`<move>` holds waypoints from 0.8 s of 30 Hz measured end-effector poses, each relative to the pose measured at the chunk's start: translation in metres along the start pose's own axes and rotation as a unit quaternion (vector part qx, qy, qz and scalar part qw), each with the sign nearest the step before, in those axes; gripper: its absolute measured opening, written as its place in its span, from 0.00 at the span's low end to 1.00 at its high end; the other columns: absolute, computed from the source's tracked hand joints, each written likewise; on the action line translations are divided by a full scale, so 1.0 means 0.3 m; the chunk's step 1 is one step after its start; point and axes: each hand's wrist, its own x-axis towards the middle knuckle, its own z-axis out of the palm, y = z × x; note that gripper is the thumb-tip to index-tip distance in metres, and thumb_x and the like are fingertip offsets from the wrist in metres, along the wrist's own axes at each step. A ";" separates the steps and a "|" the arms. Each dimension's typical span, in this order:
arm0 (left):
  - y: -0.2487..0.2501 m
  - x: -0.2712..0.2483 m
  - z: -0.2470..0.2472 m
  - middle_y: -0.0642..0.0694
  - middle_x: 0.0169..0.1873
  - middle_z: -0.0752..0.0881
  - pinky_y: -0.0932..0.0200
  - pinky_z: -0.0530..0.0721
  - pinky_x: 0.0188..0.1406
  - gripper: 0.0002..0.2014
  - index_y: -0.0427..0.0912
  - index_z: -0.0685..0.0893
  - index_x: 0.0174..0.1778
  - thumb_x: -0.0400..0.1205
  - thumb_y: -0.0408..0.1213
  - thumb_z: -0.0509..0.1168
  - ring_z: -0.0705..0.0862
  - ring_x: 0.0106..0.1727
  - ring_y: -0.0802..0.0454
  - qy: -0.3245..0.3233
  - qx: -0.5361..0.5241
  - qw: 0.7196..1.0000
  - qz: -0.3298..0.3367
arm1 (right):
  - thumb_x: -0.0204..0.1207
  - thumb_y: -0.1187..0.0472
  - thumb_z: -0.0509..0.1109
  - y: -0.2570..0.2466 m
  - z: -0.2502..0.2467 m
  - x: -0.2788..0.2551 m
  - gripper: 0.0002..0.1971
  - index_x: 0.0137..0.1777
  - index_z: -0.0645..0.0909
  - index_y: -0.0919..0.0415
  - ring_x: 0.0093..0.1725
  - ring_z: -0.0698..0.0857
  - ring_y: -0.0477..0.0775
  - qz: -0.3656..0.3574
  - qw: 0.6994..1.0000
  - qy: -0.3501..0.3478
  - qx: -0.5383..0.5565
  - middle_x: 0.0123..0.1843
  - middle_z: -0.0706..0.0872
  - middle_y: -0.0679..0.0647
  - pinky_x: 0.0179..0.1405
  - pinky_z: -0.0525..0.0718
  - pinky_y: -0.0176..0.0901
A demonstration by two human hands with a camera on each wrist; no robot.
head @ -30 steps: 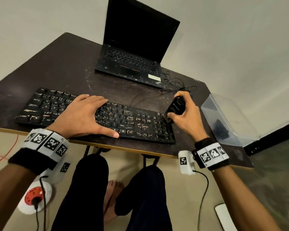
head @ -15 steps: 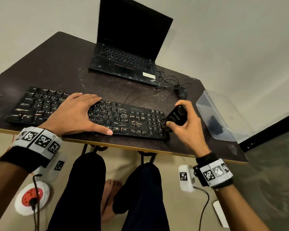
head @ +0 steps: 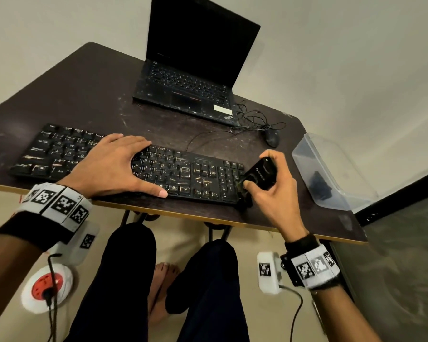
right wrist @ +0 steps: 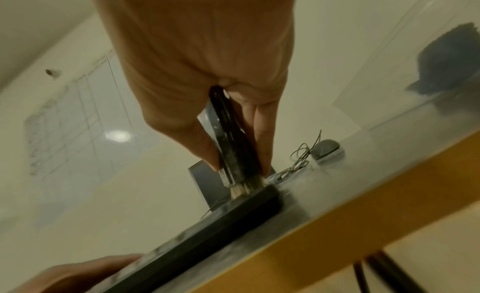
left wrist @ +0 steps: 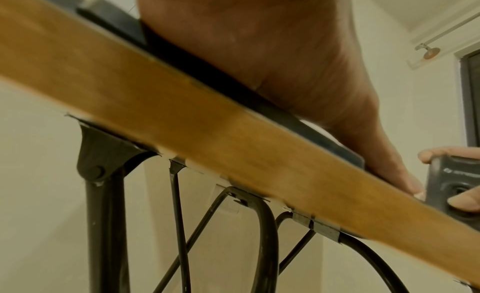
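A black keyboard (head: 183, 174) lies along the front edge of the dark table (head: 84, 95). My left hand (head: 109, 166) rests flat on its middle, fingers straight and thumb along the front row. My right hand (head: 272, 188) grips a small black brush (head: 261, 172) at the keyboard's right end. In the right wrist view the brush (right wrist: 233, 149) points down, its pale bristles (right wrist: 240, 189) touching the keyboard's corner (right wrist: 246, 205). The left wrist view shows my palm (left wrist: 272, 51) above the table's wooden edge (left wrist: 182, 123).
An open black laptop (head: 190, 77) with a dark screen stands at the back. A wired mouse (head: 272, 138) and tangled cable (head: 255, 119) lie to its right. A clear plastic box (head: 331, 169) holding something dark sits at the table's right edge. My legs are under the table.
My right hand with the brush has moved toward me along the keyboard's right end, from the far corner to the near corner. My left hand stays pressed on the keyboard.
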 end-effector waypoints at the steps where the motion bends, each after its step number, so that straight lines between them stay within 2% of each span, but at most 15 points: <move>1: -0.003 -0.002 0.001 0.50 0.88 0.68 0.54 0.47 0.89 0.77 0.47 0.67 0.89 0.48 0.95 0.56 0.63 0.88 0.54 0.001 -0.002 1.000 -0.002 | 0.73 0.68 0.83 -0.018 0.014 -0.013 0.30 0.67 0.75 0.44 0.45 0.91 0.48 -0.019 1.000 -0.015 0.001 0.48 0.88 0.39 0.51 0.92 0.61; 3: 0.001 -0.005 0.000 0.50 0.88 0.68 0.54 0.47 0.89 0.77 0.47 0.66 0.89 0.48 0.95 0.56 0.63 0.88 0.54 -0.001 -0.003 1.000 -0.003 | 0.73 0.68 0.83 -0.038 0.035 -0.040 0.29 0.66 0.75 0.45 0.45 0.91 0.50 -0.044 0.998 -0.036 0.000 0.47 0.88 0.41 0.49 0.91 0.61; 6: 0.007 0.000 -0.002 0.49 0.88 0.68 0.54 0.47 0.89 0.76 0.47 0.67 0.89 0.48 0.94 0.56 0.63 0.88 0.54 -0.002 -0.003 1.000 -0.001 | 0.73 0.68 0.83 -0.017 0.023 -0.020 0.30 0.67 0.74 0.43 0.47 0.91 0.45 0.008 1.000 0.014 -0.004 0.50 0.87 0.35 0.51 0.92 0.61; 8: 0.005 -0.004 0.001 0.50 0.87 0.69 0.54 0.47 0.89 0.76 0.47 0.67 0.89 0.48 0.95 0.56 0.64 0.88 0.54 0.001 -0.004 1.000 0.000 | 0.73 0.68 0.83 -0.032 0.033 -0.031 0.30 0.67 0.74 0.43 0.46 0.90 0.44 0.012 1.000 0.020 0.010 0.50 0.87 0.35 0.50 0.93 0.60; 11: 0.006 -0.006 0.002 0.49 0.87 0.69 0.55 0.46 0.88 0.76 0.47 0.67 0.89 0.48 0.94 0.56 0.64 0.88 0.54 0.000 -0.005 1.000 0.001 | 0.74 0.68 0.82 -0.089 0.080 -0.081 0.29 0.67 0.74 0.44 0.38 0.91 0.49 -0.044 0.998 -0.034 0.013 0.45 0.88 0.43 0.42 0.91 0.52; 14: 0.008 -0.002 -0.004 0.49 0.88 0.68 0.55 0.46 0.88 0.76 0.47 0.67 0.89 0.49 0.94 0.56 0.63 0.88 0.53 -0.002 -0.002 1.000 -0.001 | 0.74 0.67 0.82 -0.051 0.060 -0.049 0.29 0.67 0.74 0.44 0.38 0.89 0.43 -0.012 0.999 0.028 -0.017 0.41 0.88 0.43 0.39 0.87 0.42; 16: 0.004 -0.006 -0.002 0.49 0.88 0.68 0.55 0.46 0.88 0.76 0.47 0.66 0.89 0.49 0.94 0.56 0.63 0.88 0.54 -0.001 0.000 1.000 0.000 | 0.74 0.66 0.82 -0.039 0.044 -0.042 0.29 0.67 0.74 0.43 0.35 0.87 0.42 0.017 0.998 0.059 -0.022 0.41 0.87 0.41 0.40 0.87 0.45; 18: 0.004 -0.010 -0.004 0.50 0.88 0.68 0.57 0.45 0.88 0.76 0.47 0.66 0.89 0.49 0.94 0.56 0.63 0.88 0.54 -0.003 -0.002 1.000 -0.002 | 0.73 0.66 0.82 -0.072 0.062 -0.064 0.29 0.67 0.74 0.42 0.34 0.87 0.44 -0.004 0.999 0.029 -0.018 0.41 0.87 0.41 0.40 0.89 0.49; 20: 0.009 -0.007 -0.007 0.50 0.88 0.68 0.58 0.44 0.87 0.76 0.47 0.66 0.89 0.48 0.94 0.56 0.62 0.88 0.54 -0.004 -0.005 1.000 -0.005 | 0.74 0.67 0.82 -0.086 0.078 -0.076 0.29 0.67 0.74 0.42 0.37 0.90 0.45 -0.025 1.000 -0.006 -0.007 0.42 0.88 0.42 0.40 0.90 0.46; 24: 0.013 -0.007 -0.007 0.50 0.88 0.68 0.58 0.44 0.87 0.76 0.48 0.66 0.89 0.48 0.94 0.57 0.62 0.88 0.53 -0.005 -0.004 1.000 -0.004 | 0.74 0.67 0.82 -0.055 0.063 -0.058 0.29 0.68 0.74 0.43 0.40 0.90 0.43 0.021 0.998 0.060 -0.015 0.43 0.89 0.43 0.46 0.92 0.53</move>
